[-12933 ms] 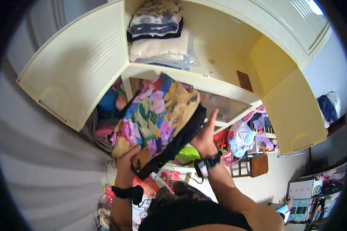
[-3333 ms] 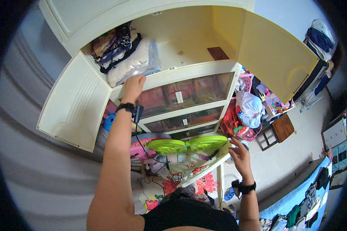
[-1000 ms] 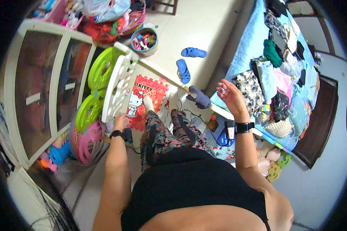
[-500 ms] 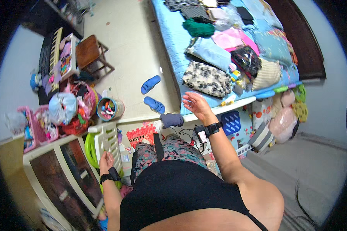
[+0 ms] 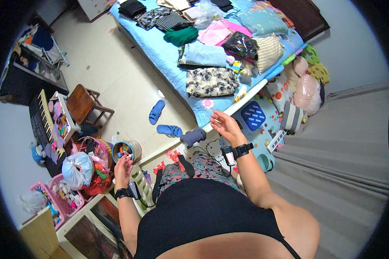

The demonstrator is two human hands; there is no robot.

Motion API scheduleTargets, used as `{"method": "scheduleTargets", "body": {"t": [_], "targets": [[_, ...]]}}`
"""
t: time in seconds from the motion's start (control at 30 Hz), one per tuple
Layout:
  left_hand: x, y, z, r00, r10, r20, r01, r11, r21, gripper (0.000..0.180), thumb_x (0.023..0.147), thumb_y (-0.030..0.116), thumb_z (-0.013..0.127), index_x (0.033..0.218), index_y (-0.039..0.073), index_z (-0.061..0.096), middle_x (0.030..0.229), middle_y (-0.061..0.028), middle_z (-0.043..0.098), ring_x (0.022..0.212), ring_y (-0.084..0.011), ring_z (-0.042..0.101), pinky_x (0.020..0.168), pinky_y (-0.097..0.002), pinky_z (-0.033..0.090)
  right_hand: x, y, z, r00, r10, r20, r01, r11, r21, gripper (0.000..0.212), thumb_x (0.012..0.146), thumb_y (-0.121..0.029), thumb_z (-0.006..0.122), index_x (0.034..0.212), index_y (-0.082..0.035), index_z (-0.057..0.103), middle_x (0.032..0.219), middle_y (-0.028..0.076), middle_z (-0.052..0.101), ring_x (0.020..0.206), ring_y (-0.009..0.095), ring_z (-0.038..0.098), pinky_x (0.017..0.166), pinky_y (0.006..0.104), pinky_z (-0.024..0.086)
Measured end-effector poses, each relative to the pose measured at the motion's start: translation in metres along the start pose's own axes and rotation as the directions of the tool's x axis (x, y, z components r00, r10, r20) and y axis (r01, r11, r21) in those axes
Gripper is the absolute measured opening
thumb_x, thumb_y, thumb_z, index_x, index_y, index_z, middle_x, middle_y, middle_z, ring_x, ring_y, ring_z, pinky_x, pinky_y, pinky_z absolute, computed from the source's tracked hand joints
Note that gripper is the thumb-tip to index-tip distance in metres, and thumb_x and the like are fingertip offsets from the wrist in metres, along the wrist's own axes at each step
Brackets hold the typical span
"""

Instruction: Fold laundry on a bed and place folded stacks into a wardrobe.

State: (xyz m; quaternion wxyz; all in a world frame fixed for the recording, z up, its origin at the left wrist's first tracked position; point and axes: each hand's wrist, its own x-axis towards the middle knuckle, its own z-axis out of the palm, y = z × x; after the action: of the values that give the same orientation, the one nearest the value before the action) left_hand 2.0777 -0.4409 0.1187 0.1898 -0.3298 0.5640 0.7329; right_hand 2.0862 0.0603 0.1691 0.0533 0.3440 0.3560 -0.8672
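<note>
Holding nothing, your right hand (image 5: pixel 227 127) hung half-open beside the bed's smooth white rail (image 5: pixel 162 151), its fingers loosely spread and gently curved. Your left hand (image 5: pixel 123 172) was empty too, its fingers slackly curled and parted, overlapping the lower edge of a round bucket (image 5: pixel 138 152) filled with small bright toys; you could not tell whether they touched it. Nearest your right hand, a soft, crumpled dark-blue cloth (image 5: pixel 192 137) was slumped over the rail. Just beyond, on the quilted light-blue bed (image 5: pixel 136 38), lay a folded rectangle of cream-and-black patterned fabric (image 5: pixel 212 82), with a flatter pale-blue folded garment (image 5: pixel 205 55) behind it and a rumpled green cloth (image 5: pixel 180 37) farther back. To their right sat a glossy black plastic-wrapped bundle (image 5: pixel 241 45) and a ribbed cream cushion (image 5: pixel 269 52). Two moulded blue slippers (image 5: pixel 163 121) lay on the pale, smooth floor, and near your left hand a bulging, knotted plastic bag (image 5: pixel 78 169) rested.
</note>
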Motion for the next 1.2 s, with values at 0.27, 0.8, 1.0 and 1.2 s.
{"method": "scheduleTargets", "body": {"t": [0.27,0.8,1.0,1.2], "targets": [[0.040,0.013,0.010,0.981,-0.159,0.115,0.133,0.970,0.206,0.028,0.091,0.023,0.059,0.111,0.005,0.057,0.099,-0.0087,0.065,0.082,-0.0206,0.063,0.079,-0.0360,0.056,-0.039,0.006,-0.046,0.986,-0.107,-0.127,0.134,0.966,0.223,0.023,0.091,-0.018,0.061,0.109,-0.004,0.060,0.098,0.009,0.065,0.086,0.020,0.063,0.078,0.0339,0.053],[0.034,0.059,0.199,0.990,-0.010,0.139,-0.100,0.646,0.757,0.031,0.095,0.025,0.057,0.118,0.005,0.059,0.105,-0.0057,0.065,0.080,-0.0119,0.061,0.071,-0.0249,0.048,-0.001,-0.046,-0.200,0.970,-0.118,-0.214,0.208,0.855,0.474,0.024,0.092,-0.018,0.058,0.112,-0.006,0.058,0.102,0.008,0.063,0.092,0.020,0.061,0.082,0.0343,0.051],[0.028,0.048,0.245,0.975,-0.023,0.221,-0.160,0.618,0.770,0.031,0.094,0.024,0.057,0.119,0.005,0.058,0.105,-0.0061,0.065,0.088,-0.0132,0.061,0.076,-0.0262,0.049,0.007,-0.075,-0.257,0.946,-0.190,-0.262,0.298,0.828,0.475,0.023,0.092,-0.018,0.059,0.111,-0.005,0.059,0.103,0.008,0.063,0.093,0.020,0.061,0.084,0.0342,0.051],[0.035,0.052,0.290,0.970,-0.051,0.238,-0.196,0.419,0.887,0.034,0.092,0.022,0.058,0.121,0.005,0.058,0.109,-0.0066,0.065,0.093,-0.0163,0.062,0.075,-0.0270,0.048,-0.016,-0.083,-0.291,0.926,-0.200,-0.321,0.351,0.770,0.533,0.023,0.092,-0.016,0.059,0.112,-0.004,0.059,0.103,0.008,0.062,0.093,0.020,0.060,0.084,0.0341,0.051]]}}
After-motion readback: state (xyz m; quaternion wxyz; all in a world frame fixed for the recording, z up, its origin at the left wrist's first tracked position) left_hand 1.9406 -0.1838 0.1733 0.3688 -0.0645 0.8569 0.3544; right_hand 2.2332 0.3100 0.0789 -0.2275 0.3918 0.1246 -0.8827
